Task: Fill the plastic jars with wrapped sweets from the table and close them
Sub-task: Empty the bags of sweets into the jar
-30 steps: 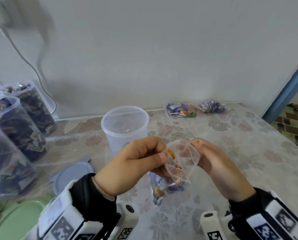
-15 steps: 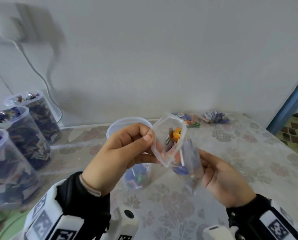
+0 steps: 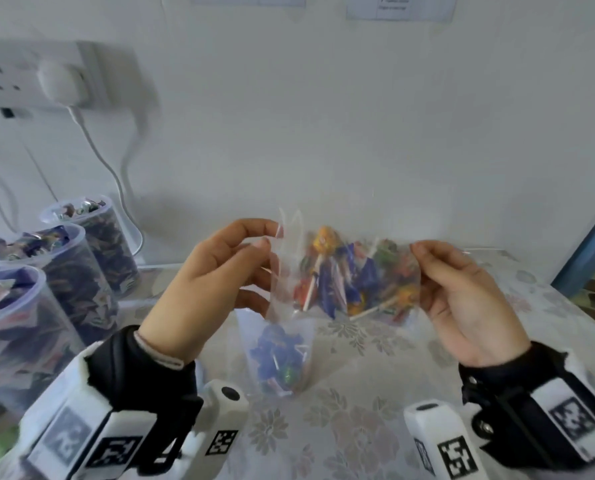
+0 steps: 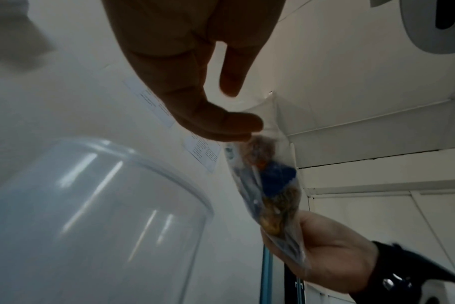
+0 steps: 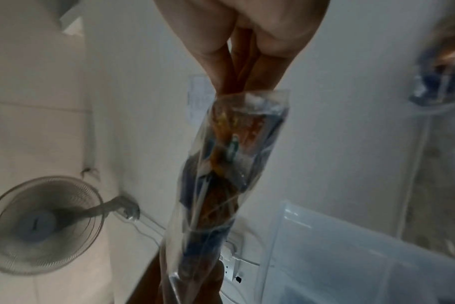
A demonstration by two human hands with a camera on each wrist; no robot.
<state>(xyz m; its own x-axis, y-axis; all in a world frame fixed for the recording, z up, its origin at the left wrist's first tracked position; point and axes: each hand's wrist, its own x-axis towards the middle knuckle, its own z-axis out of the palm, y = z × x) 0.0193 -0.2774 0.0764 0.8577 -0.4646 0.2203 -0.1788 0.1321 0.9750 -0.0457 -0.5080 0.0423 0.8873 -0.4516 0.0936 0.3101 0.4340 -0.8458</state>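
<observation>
A clear plastic bag (image 3: 349,277) of wrapped lollipops hangs stretched between both hands above the table. My left hand (image 3: 216,285) pinches the bag's open end (image 4: 269,115) with thumb and forefinger. My right hand (image 3: 462,299) pinches the opposite end (image 5: 249,98). Right below the bag stands a clear plastic jar (image 3: 275,351) with a few blue-wrapped sweets at its bottom; its rim (image 4: 133,154) shows in the left wrist view.
Three filled, lidless jars (image 3: 46,289) stand in a row at the left. A wall socket with a white plug and cable (image 3: 64,81) is above them. A fan (image 5: 42,222) shows on the wall. The flowered tablecloth (image 3: 358,410) covers the table.
Both hands lifted the bag from low over the table and tipped it sideways above the jar. Sweets now lie in the jar's bottom. The camera view tilted upward.
</observation>
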